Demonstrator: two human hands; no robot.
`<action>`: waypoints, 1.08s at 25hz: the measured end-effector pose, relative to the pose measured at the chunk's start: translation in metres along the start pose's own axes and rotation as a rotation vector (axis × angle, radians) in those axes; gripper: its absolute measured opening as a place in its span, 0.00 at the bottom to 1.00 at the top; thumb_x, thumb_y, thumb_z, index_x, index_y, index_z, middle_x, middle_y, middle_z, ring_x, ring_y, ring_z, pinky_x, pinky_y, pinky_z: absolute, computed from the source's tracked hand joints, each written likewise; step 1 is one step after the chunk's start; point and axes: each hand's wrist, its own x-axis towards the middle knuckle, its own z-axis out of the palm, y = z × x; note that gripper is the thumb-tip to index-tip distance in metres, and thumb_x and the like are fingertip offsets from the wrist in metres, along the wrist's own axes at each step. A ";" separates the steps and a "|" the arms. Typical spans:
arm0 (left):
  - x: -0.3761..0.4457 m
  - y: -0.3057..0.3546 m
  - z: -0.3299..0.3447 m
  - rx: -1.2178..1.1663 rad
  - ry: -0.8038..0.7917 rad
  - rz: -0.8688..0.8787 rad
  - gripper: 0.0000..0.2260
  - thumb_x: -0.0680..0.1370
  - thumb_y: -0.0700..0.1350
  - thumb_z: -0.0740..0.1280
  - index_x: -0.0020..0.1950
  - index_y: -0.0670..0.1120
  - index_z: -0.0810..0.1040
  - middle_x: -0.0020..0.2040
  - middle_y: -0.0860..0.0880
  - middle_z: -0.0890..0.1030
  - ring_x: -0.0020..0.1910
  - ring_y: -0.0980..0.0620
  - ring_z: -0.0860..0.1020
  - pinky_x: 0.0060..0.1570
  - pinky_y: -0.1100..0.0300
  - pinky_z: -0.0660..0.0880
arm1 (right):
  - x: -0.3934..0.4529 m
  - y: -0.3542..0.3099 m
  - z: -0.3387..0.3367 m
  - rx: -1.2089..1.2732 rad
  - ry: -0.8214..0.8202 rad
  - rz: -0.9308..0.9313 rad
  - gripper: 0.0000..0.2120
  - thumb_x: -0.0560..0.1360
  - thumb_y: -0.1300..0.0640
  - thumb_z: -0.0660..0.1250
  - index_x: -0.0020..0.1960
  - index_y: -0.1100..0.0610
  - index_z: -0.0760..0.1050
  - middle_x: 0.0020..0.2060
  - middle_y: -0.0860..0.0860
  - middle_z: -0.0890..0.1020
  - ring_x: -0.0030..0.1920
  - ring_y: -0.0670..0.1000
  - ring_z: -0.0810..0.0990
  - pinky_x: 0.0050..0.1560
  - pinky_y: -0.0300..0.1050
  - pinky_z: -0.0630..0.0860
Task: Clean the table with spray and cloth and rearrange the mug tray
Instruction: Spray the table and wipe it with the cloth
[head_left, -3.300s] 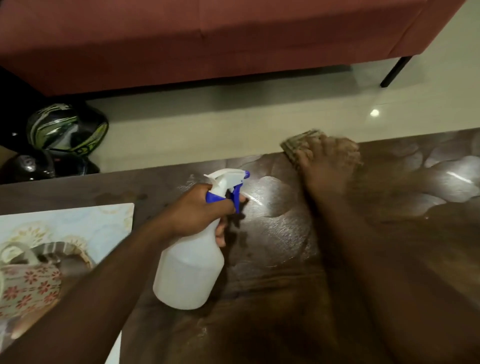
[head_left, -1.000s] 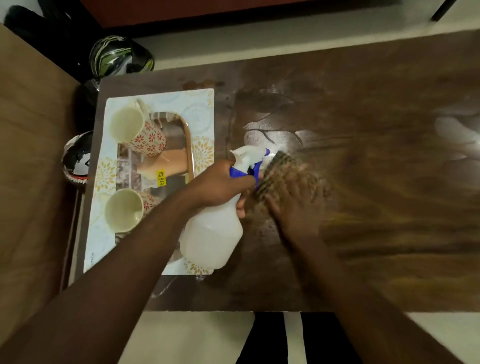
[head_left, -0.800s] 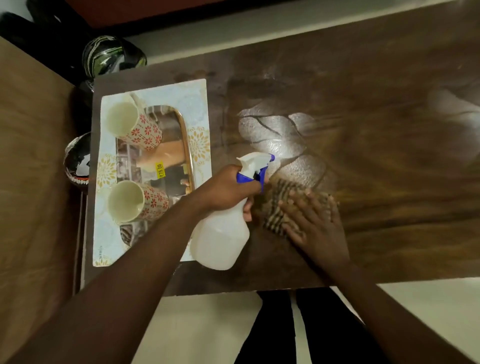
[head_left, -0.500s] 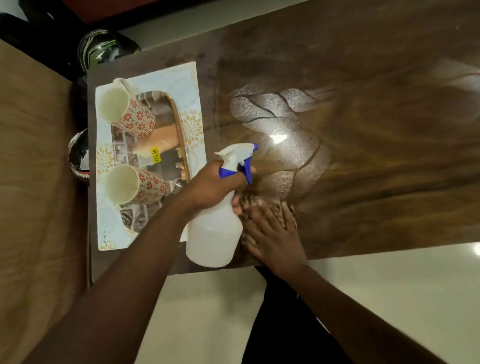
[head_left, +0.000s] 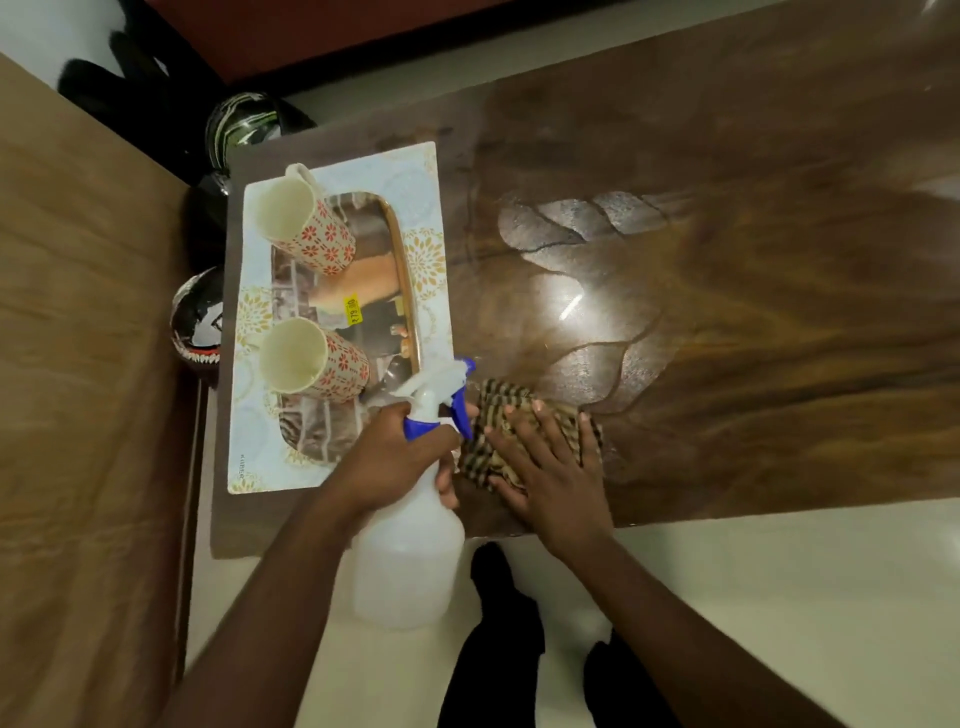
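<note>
My left hand (head_left: 400, 457) grips the neck of a white spray bottle (head_left: 410, 561) with a blue trigger, held above the near edge of the dark wooden table (head_left: 753, 322). Just to its right, my right hand (head_left: 550, 467) lies flat, fingers spread, on a brown checked cloth (head_left: 493, 431) pressed to the tabletop. Wet streaks shine beyond the cloth. At the table's left end lies a pale floral tray (head_left: 415, 171) with a mirrored centre. Two floral mugs stand on it, one at the far end (head_left: 306, 228), one nearer (head_left: 311, 358).
A tan wooden panel (head_left: 88, 364) rises along the left side. Two helmets (head_left: 239, 124) sit on the floor past the table's left end. A red sofa base (head_left: 363, 26) runs along the top. My dark trouser legs (head_left: 498, 649) stand on pale floor tiles.
My right hand has slid the cloth from the far side of the table to the near edge beside the bottle, then slightly outward. My view has risen to look straight down.
</note>
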 end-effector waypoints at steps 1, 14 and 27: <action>0.004 -0.002 0.000 -0.002 -0.024 0.001 0.07 0.78 0.36 0.64 0.47 0.44 0.81 0.28 0.38 0.77 0.27 0.43 0.79 0.36 0.51 0.80 | -0.002 0.003 -0.003 -0.006 -0.004 -0.056 0.26 0.77 0.40 0.53 0.73 0.41 0.59 0.74 0.47 0.64 0.75 0.52 0.55 0.70 0.66 0.52; 0.073 0.033 -0.037 -0.040 -0.124 0.143 0.08 0.75 0.45 0.67 0.43 0.40 0.80 0.27 0.45 0.80 0.29 0.45 0.81 0.41 0.47 0.82 | 0.075 -0.016 -0.003 -0.035 -0.014 -0.026 0.26 0.77 0.44 0.50 0.74 0.49 0.57 0.72 0.52 0.68 0.76 0.52 0.51 0.70 0.63 0.55; 0.169 0.099 -0.064 -0.065 -0.102 0.170 0.08 0.76 0.41 0.66 0.39 0.43 0.81 0.24 0.48 0.79 0.29 0.48 0.81 0.44 0.53 0.81 | 0.266 0.020 0.007 0.036 0.117 0.087 0.24 0.77 0.47 0.46 0.71 0.51 0.57 0.69 0.56 0.70 0.73 0.55 0.56 0.71 0.57 0.50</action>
